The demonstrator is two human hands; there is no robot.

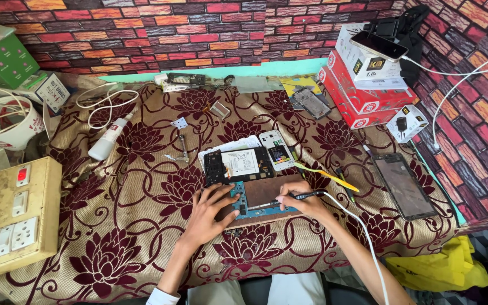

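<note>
One blue circuit board [261, 210], one cabled soldering pen [295, 197], one white plastic bottle [108, 139], two stacked red cardboard boxes [357, 96], one dark detached phone screen [405, 185].

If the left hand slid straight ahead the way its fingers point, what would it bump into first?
Probably the open black phone frame just beyond the blue circuit board that the left hand presses; depth is hard to judge.

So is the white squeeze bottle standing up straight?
No, the white squeeze bottle lies on its side on the flowered cloth, far left of the hands.
</note>
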